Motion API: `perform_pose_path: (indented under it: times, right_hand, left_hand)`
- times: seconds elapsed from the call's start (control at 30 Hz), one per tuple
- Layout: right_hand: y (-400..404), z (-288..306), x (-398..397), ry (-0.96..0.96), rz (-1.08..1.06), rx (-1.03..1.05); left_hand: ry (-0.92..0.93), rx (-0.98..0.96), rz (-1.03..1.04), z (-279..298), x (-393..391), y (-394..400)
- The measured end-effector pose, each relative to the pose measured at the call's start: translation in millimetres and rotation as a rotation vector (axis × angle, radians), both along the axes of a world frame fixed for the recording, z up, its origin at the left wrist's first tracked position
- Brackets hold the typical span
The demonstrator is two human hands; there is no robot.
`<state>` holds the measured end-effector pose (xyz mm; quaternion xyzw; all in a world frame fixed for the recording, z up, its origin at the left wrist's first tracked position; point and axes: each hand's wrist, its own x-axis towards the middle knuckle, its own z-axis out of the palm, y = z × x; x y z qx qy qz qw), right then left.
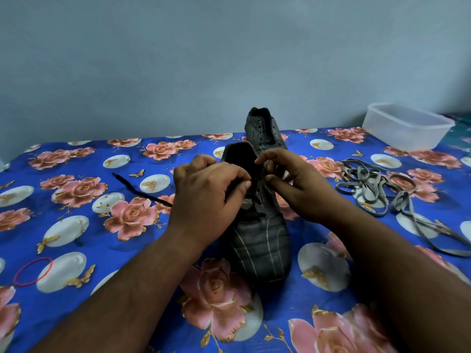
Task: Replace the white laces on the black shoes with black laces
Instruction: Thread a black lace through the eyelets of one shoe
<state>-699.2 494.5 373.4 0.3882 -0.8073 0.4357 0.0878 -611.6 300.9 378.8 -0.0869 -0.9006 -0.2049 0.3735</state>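
Hands [251, 186] pinching black lace [142, 192] at near shoe [257, 245].

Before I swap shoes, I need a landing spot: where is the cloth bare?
Bare cloth lies between the red rubber band and the near shoe, and left of the far shoe. Crowded right: old laces, plastic tub.

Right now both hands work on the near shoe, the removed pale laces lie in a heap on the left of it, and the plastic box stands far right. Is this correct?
One detail is wrong. The head view shows the pale laces heaped to the right of the near shoe, not the left. The left hand and right hand do work on that shoe, and the plastic box stands far right.
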Motion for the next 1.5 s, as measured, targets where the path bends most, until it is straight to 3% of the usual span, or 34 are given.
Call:
perform_pose_path:
  times: [0.2,0.77,0.9,1.03,1.17,1.5]
  right_hand:
    - [1.3,5.2,3.1,-0.060,0.032,-0.086]
    - [0.2,5.9,8.5,-0.089,0.045,-0.086]
    - [0.0,4.5,7.0,-0.150,0.093,-0.126]
    - [4.5,6.3,6.0,-0.234,0.106,-0.132]
    - [7.6,3.9,4.6,-0.104,0.047,0.045]
    - [9.4,5.6,5.4,-0.080,0.037,0.064]
  left_hand:
    - [-0.057,-0.100,0.107,3.7,1.4,-0.1]
    - [-0.278,-0.144,0.114,3.2,1.8,11.8]
    - [-0.338,-0.081,0.111,4.1,0.1,11.3]
    - [-0.408,0.120,0.105,2.4,-4.3,2.6]
    - [-0.370,0.139,0.056,-0.8,-4.5,-0.4]
    - [-0.396,0.268,0.017,1.8,-4.7,-1.2]
